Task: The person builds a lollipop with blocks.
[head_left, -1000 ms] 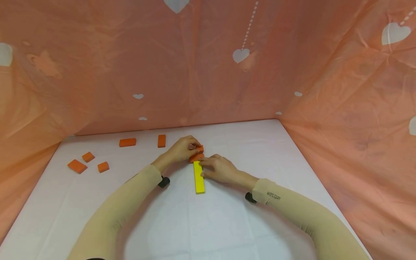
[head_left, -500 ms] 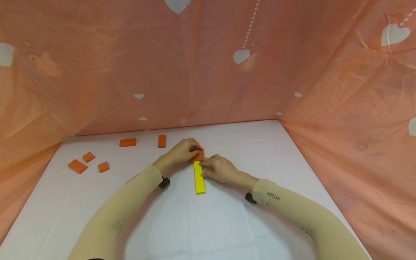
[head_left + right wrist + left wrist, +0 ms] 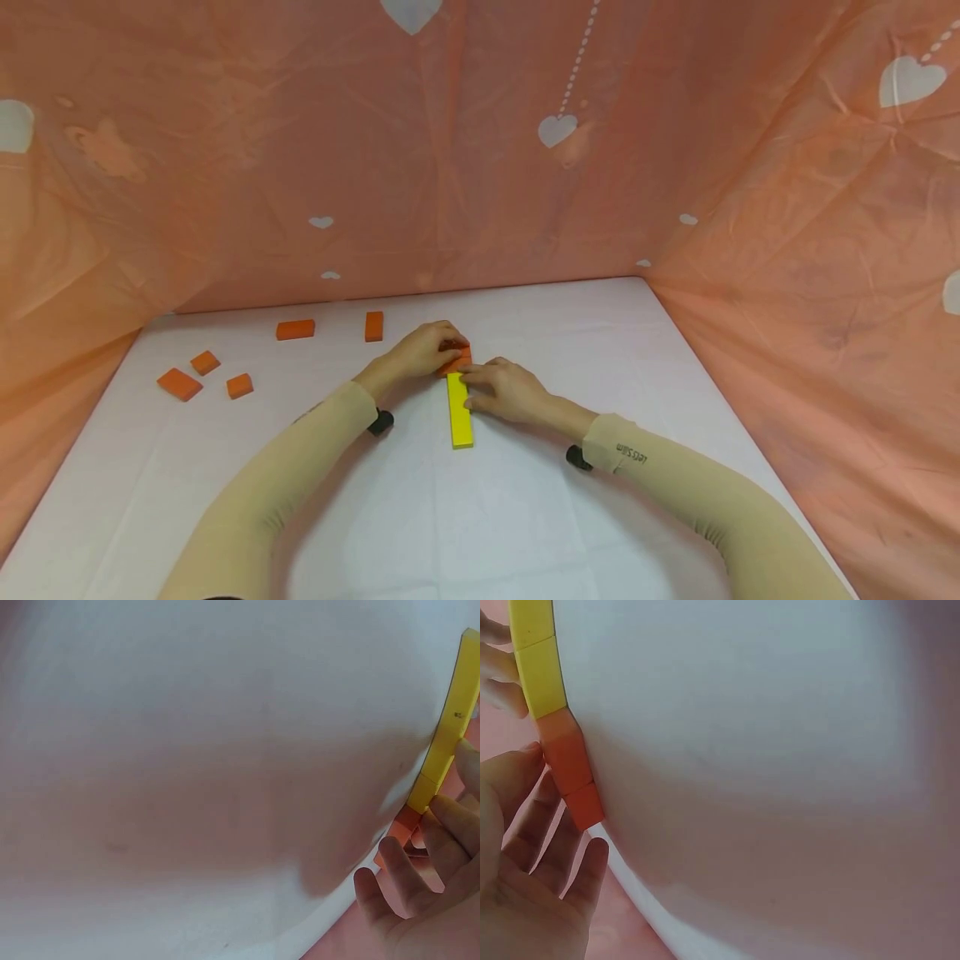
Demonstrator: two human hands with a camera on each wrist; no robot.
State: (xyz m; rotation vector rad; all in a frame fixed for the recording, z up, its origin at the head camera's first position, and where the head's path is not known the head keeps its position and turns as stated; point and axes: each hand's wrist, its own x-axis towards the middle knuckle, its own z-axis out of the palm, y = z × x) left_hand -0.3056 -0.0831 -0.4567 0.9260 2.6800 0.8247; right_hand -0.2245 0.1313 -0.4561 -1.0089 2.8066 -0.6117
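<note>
A line of blocks lies on the white table, yellow pieces (image 3: 460,417) at the near end and orange ones beyond. My left hand (image 3: 420,348) curls over the far end, thumb and fingers around an orange block (image 3: 583,806); part of it is hidden by the fingers in the head view. Another orange block (image 3: 566,754) sits between it and the yellow, seams close together. On the other side, my right hand (image 3: 513,392) rests thumb and fingertips along the yellow edge, its fingers loosely extended. A seam crosses the yellow strip (image 3: 450,720) in the right wrist view.
Several loose orange blocks lie at the left: an upright-lying one (image 3: 373,327), a sideways one (image 3: 296,330), a larger one (image 3: 179,384) and small ones (image 3: 240,386). A pink curtain (image 3: 480,208) surrounds the table (image 3: 525,533) at its back and sides.
The far orange block, held by my left hand, has come nearer until it meets the orange block before it, closing the gap. My right hand stays at the yellow strip.
</note>
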